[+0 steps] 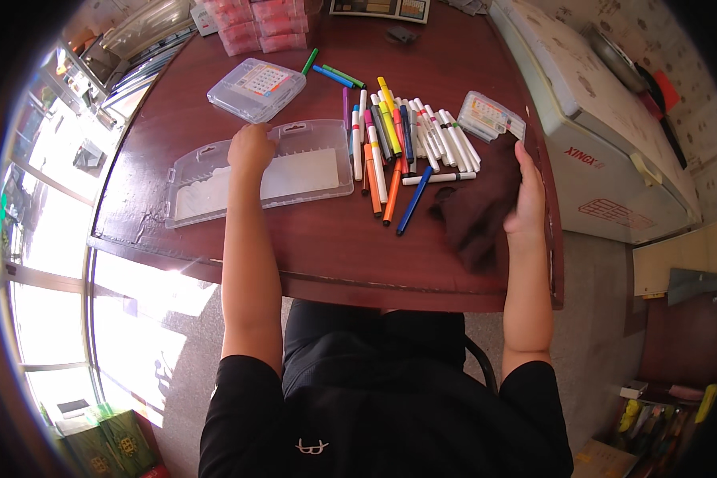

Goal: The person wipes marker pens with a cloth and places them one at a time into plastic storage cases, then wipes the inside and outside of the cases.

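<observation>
My left hand (252,148) is over the open clear plastic marker case (308,132), at its far edge near the hinge side. Its fingers curl away from view, so their grip is hidden. A white insert (302,174) lies inside that case. On the right, my right hand (527,191) holds a crumpled dark brown cloth (484,206), partly blurred, near the table's right side. Between my hands lies a loose pile of markers, among them a blue marker (414,202), an orange marker (393,194) and several white-barrelled markers (454,140).
A closed clear case (257,89) lies beyond my left hand. A smaller case (491,113) holding white markers sits beside the cloth. Stacked pink packs (257,27) and a scale (382,8) stand at the back of the dark red table (334,251). A white chest freezer (609,161) borders the right.
</observation>
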Demonstrator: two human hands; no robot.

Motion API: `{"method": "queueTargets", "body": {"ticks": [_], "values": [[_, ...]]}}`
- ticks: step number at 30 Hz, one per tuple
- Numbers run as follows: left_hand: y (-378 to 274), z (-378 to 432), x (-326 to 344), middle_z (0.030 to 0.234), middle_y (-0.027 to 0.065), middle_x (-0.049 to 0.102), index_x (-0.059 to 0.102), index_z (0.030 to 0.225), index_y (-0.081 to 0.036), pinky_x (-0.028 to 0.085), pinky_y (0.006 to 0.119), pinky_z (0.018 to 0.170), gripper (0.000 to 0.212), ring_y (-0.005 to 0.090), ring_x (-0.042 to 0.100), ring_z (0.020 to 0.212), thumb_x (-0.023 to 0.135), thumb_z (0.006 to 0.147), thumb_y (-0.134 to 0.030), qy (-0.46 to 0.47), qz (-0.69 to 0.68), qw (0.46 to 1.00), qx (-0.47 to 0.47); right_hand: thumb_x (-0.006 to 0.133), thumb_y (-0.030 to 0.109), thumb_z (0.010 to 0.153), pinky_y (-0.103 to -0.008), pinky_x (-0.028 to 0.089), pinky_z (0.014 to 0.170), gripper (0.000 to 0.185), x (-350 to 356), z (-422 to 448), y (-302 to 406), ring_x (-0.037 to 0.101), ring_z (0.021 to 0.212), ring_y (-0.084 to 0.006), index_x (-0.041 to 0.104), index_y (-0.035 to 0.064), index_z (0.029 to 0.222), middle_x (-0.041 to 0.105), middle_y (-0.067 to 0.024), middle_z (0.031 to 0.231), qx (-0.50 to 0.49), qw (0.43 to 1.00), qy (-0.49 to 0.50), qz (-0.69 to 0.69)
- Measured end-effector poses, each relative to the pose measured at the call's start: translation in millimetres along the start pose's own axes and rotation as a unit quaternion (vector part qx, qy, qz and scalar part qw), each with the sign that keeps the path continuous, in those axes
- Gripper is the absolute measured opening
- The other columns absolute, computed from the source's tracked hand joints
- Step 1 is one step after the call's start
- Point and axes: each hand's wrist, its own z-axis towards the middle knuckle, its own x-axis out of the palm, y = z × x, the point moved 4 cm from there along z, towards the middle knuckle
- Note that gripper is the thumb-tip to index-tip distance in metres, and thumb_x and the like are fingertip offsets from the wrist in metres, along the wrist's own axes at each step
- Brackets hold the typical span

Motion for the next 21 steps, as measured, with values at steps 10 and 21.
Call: {"method": "queueTargets", "body": {"ticks": [10, 21], "values": [[13.3, -8.1, -4.0, 0.109, 0.0076, 0.066, 0.064, 0.114, -0.016, 0.048, 0.049, 0.086, 0.033, 0.0315, 0.060, 0.103, 0.067, 0.084, -0.030, -0.046, 0.043, 0.993, 0.101, 0.060, 0.035, 0.095, -0.0332, 0.044, 0.098, 0.042, -7.8, -6.1, -19.7, 0.059, 0.110, -0.0162, 0.057, 0.0055, 0.125, 0.063, -0.0031, 0.121, 0.042, 0.986, 0.127, 0.102], [-16.6, -58.2, -142.0, 0.080, 0.0080, 0.070, 0.063, 0.108, -0.016, 0.041, 0.051, 0.086, 0.022, 0.0321, 0.067, 0.080, 0.052, 0.096, -0.031, -0.058, 0.065, 0.988, 0.127, 0.071, 0.009, 0.087, -0.0259, 0.047, 0.088, 0.021, -43.7, -56.9, -0.6, 0.061, 0.101, -0.0126, 0.064, -0.0019, 0.104, 0.065, -0.0072, 0.109, -0.184, 0.974, 0.123, -0.056]]}}
